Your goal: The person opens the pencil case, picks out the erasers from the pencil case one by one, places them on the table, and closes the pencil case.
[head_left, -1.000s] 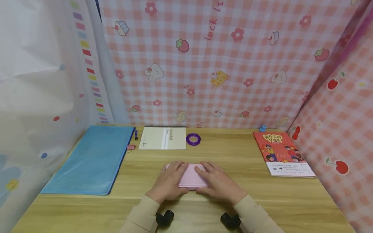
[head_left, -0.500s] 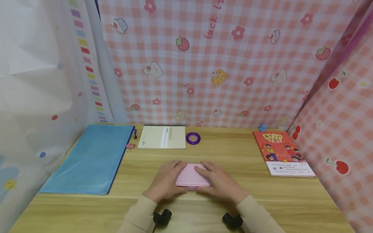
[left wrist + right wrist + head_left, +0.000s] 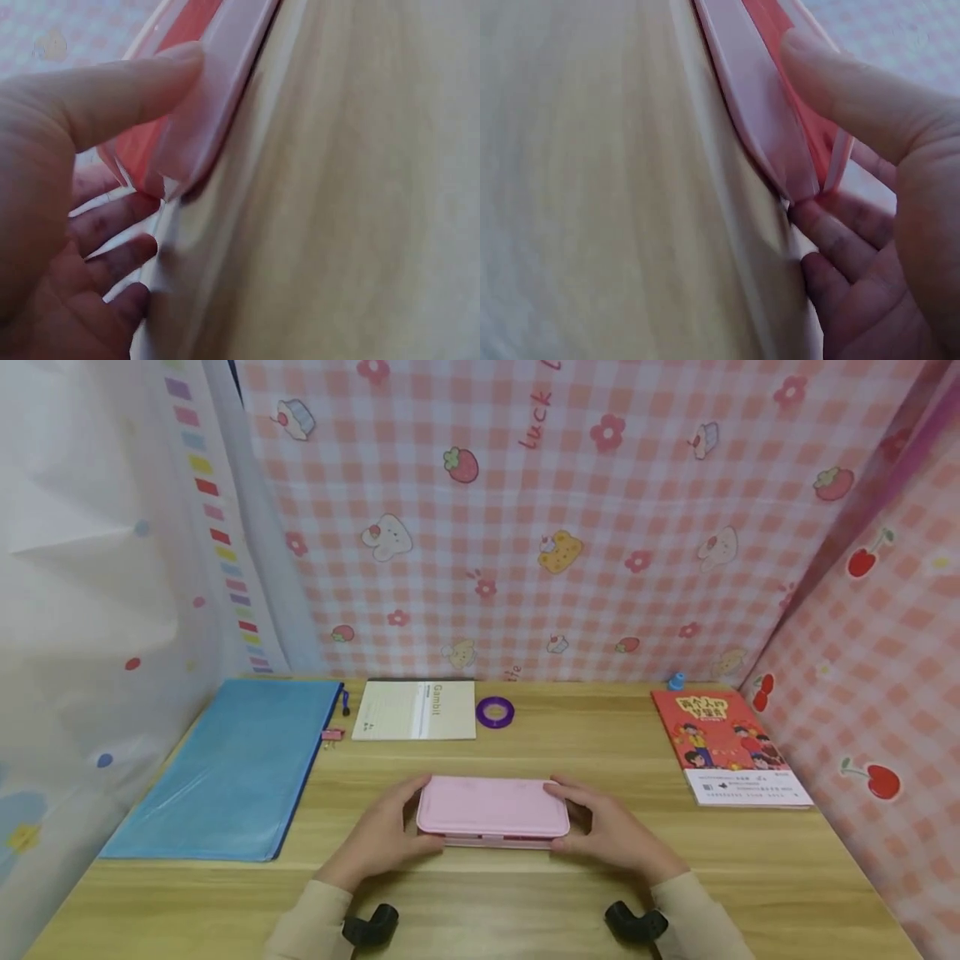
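Fingers and thumbs curl round both short ends of the pink case (image 3: 492,808): left hand (image 3: 377,842) one side, right hand (image 3: 617,832) the other, on the wooden table (image 3: 750,868). Behind it, a notebook (image 3: 415,710) reads "Gambit"; the curtain (image 3: 540,510) says "Luck".

Both arms reach forward in tan sleeves, and the left hand (image 3: 382,839) and the right hand (image 3: 611,831) sit apart with thumbs near the front and fingers curled in, each pinching one end of something between them.
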The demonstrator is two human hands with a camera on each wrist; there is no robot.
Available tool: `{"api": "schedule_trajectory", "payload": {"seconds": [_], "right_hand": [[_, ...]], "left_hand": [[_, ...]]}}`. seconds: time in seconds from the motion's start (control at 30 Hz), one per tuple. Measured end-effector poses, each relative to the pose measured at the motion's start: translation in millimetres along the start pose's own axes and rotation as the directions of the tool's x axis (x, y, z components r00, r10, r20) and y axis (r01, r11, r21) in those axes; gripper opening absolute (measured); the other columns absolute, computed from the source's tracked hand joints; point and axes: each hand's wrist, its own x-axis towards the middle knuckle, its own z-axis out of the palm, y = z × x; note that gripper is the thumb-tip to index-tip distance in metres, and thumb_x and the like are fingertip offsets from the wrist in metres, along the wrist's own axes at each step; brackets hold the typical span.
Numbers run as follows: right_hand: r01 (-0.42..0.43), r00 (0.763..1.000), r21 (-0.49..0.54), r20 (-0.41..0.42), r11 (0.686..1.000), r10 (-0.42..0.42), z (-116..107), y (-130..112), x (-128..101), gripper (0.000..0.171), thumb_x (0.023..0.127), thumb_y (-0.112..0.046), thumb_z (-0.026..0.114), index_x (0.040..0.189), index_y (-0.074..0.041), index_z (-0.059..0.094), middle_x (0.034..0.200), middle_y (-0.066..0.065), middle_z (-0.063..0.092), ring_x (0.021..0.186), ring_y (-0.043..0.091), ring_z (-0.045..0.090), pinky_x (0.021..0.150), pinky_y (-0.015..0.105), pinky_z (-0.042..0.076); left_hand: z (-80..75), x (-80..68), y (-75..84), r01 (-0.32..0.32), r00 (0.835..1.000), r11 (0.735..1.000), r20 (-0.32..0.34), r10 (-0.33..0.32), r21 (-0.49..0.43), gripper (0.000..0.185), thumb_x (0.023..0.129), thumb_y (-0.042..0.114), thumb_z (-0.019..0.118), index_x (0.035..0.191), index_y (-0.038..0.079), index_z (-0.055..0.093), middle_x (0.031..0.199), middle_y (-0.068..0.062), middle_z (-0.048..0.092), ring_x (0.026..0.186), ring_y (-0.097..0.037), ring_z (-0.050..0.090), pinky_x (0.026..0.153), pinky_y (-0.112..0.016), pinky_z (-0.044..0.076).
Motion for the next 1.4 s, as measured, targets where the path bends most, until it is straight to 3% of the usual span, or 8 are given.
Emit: {"api": "schedule_trajectory", "payload": {"seconds": [0.3, 0.47, 0.6, 0.77, 0.93, 1.13, 1.23, 1.4], "right_hand": [[-0.038, 0.999, 0.199, -0.026, 0.979, 0.044, -1.2, 8.6, 2.0, 0.059, 0.083, -0.027, 0.076, 0.138, -0.019, 0.054, 0.140, 0.005, 0.051, 0.129, 0.026, 0.045, 0.105, 0.032, 0.035], [-0.123, 0.987, 0.308, -0.061, 0.943, 0.148, 1.9, 4.0, 12.0, 0.047, 0.097, -0.031, 0.058, 0.139, -0.013, 0.051, 0.136, 0.008, 0.055, 0.126, 0.027, 0.048, 0.105, 0.042, 0.035], [-0.217, 0.946, 0.373, -0.146, 0.902, 0.288, 6.9, -0.8, 22.5, 0.051, 0.099, -0.047, 0.044, 0.131, -0.009, 0.059, 0.131, 0.009, 0.058, 0.129, 0.025, 0.045, 0.109, 0.048, 0.028], [-0.285, 0.881, 0.430, -0.233, 0.856, 0.411, 13.5, -4.7, 36.1, 0.062, 0.098, -0.057, 0.037, 0.116, -0.005, 0.066, 0.111, 0.010, 0.064, 0.111, 0.023, 0.054, 0.098, 0.041, 0.040], [-0.288, 0.838, 0.429, -0.321, 0.856, 0.442, 18.1, -4.0, 43.9, 0.048, 0.101, -0.043, 0.043, 0.105, -0.002, 0.068, 0.097, 0.010, 0.063, 0.093, 0.020, 0.056, 0.083, 0.031, 0.044], [-0.274, 0.809, 0.482, -0.353, 0.832, 0.471, 20.4, 1.8, 49.9, 0.027, 0.100, -0.017, 0.052, 0.121, -0.001, 0.059, 0.099, 0.015, 0.067, 0.081, 0.015, 0.062, 0.071, 0.024, 0.051], [-0.272, 0.795, 0.507, -0.361, 0.818, 0.487, 20.2, 2.4, 53.0, 0.024, 0.098, -0.014, 0.055, 0.119, -0.001, 0.056, 0.095, 0.017, 0.069, 0.074, 0.015, 0.063, 0.065, 0.025, 0.053], [-0.289, 0.776, 0.470, -0.395, 0.834, 0.492, 20.3, 0.6, 56.6, 0.016, 0.096, -0.013, 0.059, 0.106, -0.001, 0.058, 0.082, 0.014, 0.069, 0.068, 0.015, 0.064, 0.059, 0.026, 0.054]], "left_hand": [[-0.2, 1.9, -9.8, 0.053, 0.999, 0.989, 0.000, -0.053, -0.138, 0.097, 0.066, 0.041, 0.087, 0.146, 0.014, 0.040, 0.149, -0.010, 0.040, 0.137, -0.031, 0.034, 0.110, -0.047, 0.026], [-2.5, 1.6, -9.4, 0.085, 0.996, 0.987, -0.008, -0.087, -0.135, 0.101, 0.066, 0.040, 0.087, 0.149, 0.014, 0.036, 0.148, -0.009, 0.041, 0.138, -0.031, 0.033, 0.111, -0.048, 0.024], [-3.4, 2.1, -9.0, 0.093, 0.995, 0.988, -0.011, -0.095, -0.121, 0.100, 0.067, 0.038, 0.086, 0.149, 0.013, 0.034, 0.146, -0.005, 0.044, 0.139, -0.029, 0.032, 0.111, -0.049, 0.023], [-2.4, 2.3, -8.4, 0.084, 0.996, 0.988, -0.008, -0.086, -0.127, 0.096, 0.068, 0.036, 0.086, 0.148, 0.013, 0.037, 0.145, -0.003, 0.045, 0.138, -0.028, 0.032, 0.111, -0.049, 0.024], [0.1, 2.1, -7.8, 0.087, 0.996, 0.985, 0.010, -0.086, -0.148, 0.085, 0.070, 0.033, 0.085, 0.143, 0.018, 0.045, 0.147, -0.004, 0.043, 0.137, -0.027, 0.035, 0.110, -0.047, 0.027], [1.5, 1.4, -7.0, 0.070, 0.998, 0.984, 0.011, -0.069, -0.163, 0.080, 0.071, 0.032, 0.085, 0.141, 0.016, 0.049, 0.146, -0.007, 0.044, 0.135, -0.029, 0.037, 0.110, -0.048, 0.028], [1.2, 0.8, -7.0, 0.073, 0.997, 0.984, 0.010, -0.073, -0.160, 0.079, 0.072, 0.031, 0.085, 0.141, 0.016, 0.049, 0.145, -0.007, 0.044, 0.135, -0.029, 0.037, 0.110, -0.047, 0.028], [0.2, 0.7, -8.0, 0.080, 0.997, 0.986, 0.011, -0.080, -0.147, 0.078, 0.074, 0.033, 0.083, 0.141, 0.017, 0.048, 0.146, -0.007, 0.043, 0.136, -0.030, 0.036, 0.110, -0.048, 0.028]]}}
